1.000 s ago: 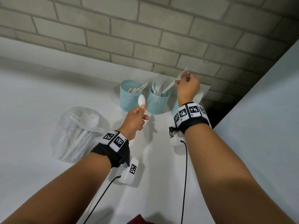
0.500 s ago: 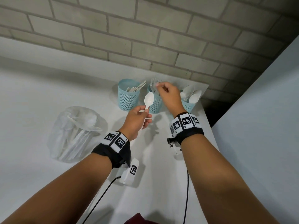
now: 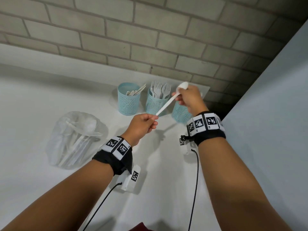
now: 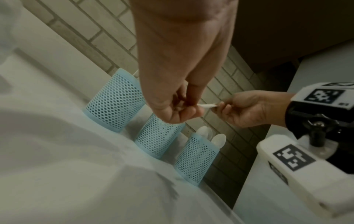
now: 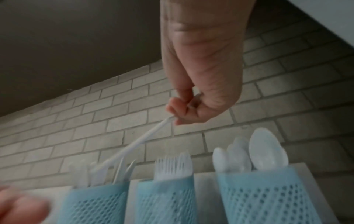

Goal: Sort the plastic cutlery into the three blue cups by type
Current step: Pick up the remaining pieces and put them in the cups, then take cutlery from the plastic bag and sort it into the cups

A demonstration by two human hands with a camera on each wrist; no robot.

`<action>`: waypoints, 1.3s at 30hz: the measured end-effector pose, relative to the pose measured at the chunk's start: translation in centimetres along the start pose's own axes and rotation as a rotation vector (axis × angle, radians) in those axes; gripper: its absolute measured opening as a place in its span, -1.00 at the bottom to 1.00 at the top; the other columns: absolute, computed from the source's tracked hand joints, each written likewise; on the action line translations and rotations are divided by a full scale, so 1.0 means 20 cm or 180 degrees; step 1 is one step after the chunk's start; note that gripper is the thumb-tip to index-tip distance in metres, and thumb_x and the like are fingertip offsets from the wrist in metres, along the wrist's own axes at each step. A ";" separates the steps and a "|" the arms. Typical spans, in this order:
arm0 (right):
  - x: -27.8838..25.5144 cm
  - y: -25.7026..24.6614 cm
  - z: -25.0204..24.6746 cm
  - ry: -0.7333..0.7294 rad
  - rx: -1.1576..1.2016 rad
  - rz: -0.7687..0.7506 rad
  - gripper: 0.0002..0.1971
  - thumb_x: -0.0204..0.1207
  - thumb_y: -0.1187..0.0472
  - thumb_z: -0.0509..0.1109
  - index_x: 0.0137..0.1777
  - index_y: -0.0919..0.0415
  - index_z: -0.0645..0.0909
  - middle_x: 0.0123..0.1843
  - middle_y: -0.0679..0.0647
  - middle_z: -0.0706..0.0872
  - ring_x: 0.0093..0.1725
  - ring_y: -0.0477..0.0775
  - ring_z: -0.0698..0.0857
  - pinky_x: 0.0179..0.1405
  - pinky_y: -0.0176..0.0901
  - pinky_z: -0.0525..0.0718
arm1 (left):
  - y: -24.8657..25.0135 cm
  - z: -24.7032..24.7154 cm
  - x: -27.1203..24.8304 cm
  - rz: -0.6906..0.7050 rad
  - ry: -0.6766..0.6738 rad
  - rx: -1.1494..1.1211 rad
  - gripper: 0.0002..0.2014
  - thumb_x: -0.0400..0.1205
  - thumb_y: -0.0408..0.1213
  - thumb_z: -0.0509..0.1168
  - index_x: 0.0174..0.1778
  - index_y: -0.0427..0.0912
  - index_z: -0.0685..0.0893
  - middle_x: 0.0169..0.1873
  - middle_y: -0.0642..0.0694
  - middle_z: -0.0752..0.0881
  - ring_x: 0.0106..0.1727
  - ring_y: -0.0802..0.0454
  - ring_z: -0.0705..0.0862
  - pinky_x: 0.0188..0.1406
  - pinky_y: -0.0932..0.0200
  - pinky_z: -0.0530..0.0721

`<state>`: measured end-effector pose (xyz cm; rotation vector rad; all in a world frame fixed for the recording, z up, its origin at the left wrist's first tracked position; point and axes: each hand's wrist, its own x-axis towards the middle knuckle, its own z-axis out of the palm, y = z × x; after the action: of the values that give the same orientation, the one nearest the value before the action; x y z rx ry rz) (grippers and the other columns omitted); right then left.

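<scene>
White plastic spoon (image 3: 168,102) held in the air by both hands, in front of and above the cup row. Long axis runs diagonally in the head view: handle end low and near-left, bowl end high and far-right, bowl up beside the right knuckles. Left hand (image 3: 141,126) pinches the handle tip between thumb and curled fingers. Right hand (image 3: 190,99) is curled round the spoon's neck just under the bowl, fingers closed on it; the right wrist view shows the handle slanting down-left out of that grip.

Three light blue mesh plastic cups stand in a row on the white tabletop (image 3: 33,100), close against the grey brick wall (image 3: 116,30). Left cup (image 3: 128,101) holds white plastic knives (image 3: 135,91), leaning right. Middle cup (image 3: 155,104) holds white plastic forks (image 3: 160,89), tines up; the spoon handle crosses in front of it in the head view. Right cup (image 3: 180,112) sits under the right hand, mostly hidden by wrist and hand from the head; the right wrist view shows white spoons (image 5: 268,150) standing in it, bowls up.

Clear plastic bag (image 3: 75,139) with more white cutlery lies on the tabletop to the left, well apart from the cups. Black wristbands with square marker tags and white camera units on both wrists, black cables trailing back. A pale blue-grey panel (image 3: 266,130) borders the table on the right.
</scene>
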<state>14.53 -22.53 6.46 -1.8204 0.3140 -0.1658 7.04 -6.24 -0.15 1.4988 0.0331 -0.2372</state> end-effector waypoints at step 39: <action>-0.16 0.01 0.37 0.1752 -0.1165 -0.2241 -0.47 0.37 0.27 0.26 0.40 0.26 0.45 0.36 0.31 0.40 0.32 0.26 0.44 0.26 -0.01 0.33 | -0.09 -0.81 -0.26 -0.1262 0.2007 0.2914 -0.19 0.49 0.23 0.31 0.47 -0.28 0.29 0.37 -0.32 0.38 0.42 -0.29 0.37 0.33 -0.14 0.40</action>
<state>13.37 -14.86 4.40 -2.1622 0.0665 -1.1763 3.71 10.45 -2.23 2.4255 0.8257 -0.0787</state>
